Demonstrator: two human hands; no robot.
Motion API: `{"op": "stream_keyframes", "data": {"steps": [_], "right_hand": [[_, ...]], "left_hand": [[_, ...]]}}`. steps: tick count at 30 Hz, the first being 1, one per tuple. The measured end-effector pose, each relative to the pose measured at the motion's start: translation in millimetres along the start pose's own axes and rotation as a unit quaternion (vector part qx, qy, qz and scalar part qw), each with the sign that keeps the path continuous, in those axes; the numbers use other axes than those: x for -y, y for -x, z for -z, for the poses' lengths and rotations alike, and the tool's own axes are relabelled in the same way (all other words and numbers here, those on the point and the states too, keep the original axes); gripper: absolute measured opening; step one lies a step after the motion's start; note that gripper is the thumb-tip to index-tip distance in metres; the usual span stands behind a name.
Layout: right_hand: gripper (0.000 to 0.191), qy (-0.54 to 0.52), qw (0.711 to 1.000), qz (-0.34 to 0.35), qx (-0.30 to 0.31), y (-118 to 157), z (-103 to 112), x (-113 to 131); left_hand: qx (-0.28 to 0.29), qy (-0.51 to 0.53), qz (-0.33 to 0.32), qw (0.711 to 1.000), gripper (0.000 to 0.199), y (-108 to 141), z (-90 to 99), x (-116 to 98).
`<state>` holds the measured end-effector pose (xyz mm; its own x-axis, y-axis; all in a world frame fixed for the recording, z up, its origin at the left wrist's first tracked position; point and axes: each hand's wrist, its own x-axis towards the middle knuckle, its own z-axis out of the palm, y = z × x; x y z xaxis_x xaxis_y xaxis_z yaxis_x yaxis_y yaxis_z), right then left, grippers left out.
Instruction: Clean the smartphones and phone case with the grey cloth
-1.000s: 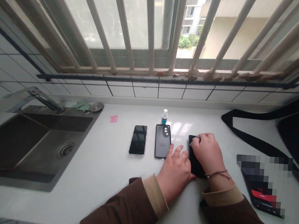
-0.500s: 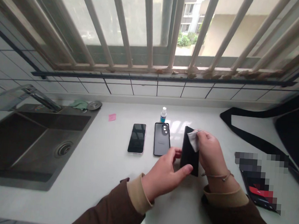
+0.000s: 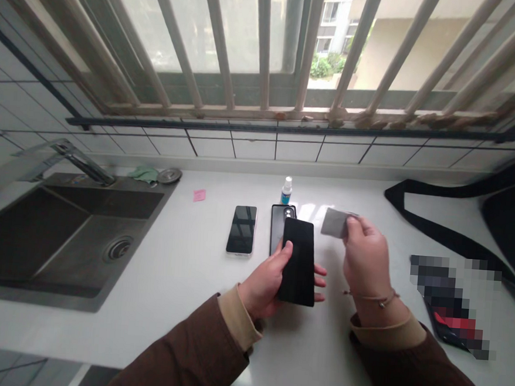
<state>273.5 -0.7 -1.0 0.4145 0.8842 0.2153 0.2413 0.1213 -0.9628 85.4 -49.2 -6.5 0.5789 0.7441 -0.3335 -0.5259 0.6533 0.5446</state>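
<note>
My left hand (image 3: 269,276) grips a black phone (image 3: 299,263) with its dark screen facing up; the thumb lies on the near-left edge and the fingertips show past the right edge. Held above the counter, this phone hides much of a dark phone case (image 3: 277,227) with a camera cutout at its top. Pinched in my right hand (image 3: 366,250) is a small grey cloth (image 3: 337,222), apart from the phone and to its upper right. Left of the case, another phone (image 3: 242,230) lies flat, screen up. A small white-capped spray bottle (image 3: 286,192) stands behind the case.
A steel sink (image 3: 73,245) with a faucet (image 3: 85,163) is on the left. A pink sticky note (image 3: 199,195) lies on the white counter (image 3: 181,282). To the right are a black strap (image 3: 440,229) and a partly pixelated dark item (image 3: 452,306). Window bars rise behind.
My left hand has taken hold of the phone and brought it left over the case, screen up. The cloth in my right hand has come away from the phone. The view has shifted slightly.
</note>
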Motion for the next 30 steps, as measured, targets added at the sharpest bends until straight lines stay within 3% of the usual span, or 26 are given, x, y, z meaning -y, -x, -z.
{"op": "stream_keyframes", "data": {"steps": [1,3,7,10,14,21,23,26,28,30], "right_hand": [[0.038,0.055,0.997,0.034,-0.043,0,3,1],[0.036,0.135,0.983,0.116,-0.038,2,4,4],[0.037,0.188,0.929,0.247,0.199,16,-11,0],[0.041,0.178,0.892,0.295,0.294,26,-22,-4],[0.043,0.158,0.863,0.352,0.326,36,-23,6],[0.037,0.088,0.811,0.428,0.388,53,-13,30],[0.034,0.061,0.817,0.406,0.405,56,-10,35],[0.027,0.006,0.878,0.275,0.39,53,-6,37],[0.024,-0.023,0.935,0.164,0.313,46,-5,35],[0.028,-0.024,0.977,0.091,0.192,38,-4,30]], "left_hand": [[0.0,0.003,0.012,1.0,0.063,-1,0.6,1],[-0.002,0.007,0.034,0.999,0.077,-4,2.2,3],[-0.035,0.003,0.012,0.999,0.068,-9,5.4,9],[-0.078,0.03,-0.069,0.994,0.051,-14,5.7,11],[-0.103,0.058,-0.163,0.98,0.049,-15,3.5,5],[-0.143,0.057,-0.116,0.981,0.084,-3,1.4,-17],[-0.152,0.052,-0.12,0.98,0.084,-2,2.2,-19],[-0.132,0.056,-0.123,0.982,0.079,-4,3.3,-20],[-0.112,0.069,-0.137,0.982,0.069,-6,3.3,-18],[-0.105,0.067,-0.134,0.983,0.059,-6,2.8,-17]]}}
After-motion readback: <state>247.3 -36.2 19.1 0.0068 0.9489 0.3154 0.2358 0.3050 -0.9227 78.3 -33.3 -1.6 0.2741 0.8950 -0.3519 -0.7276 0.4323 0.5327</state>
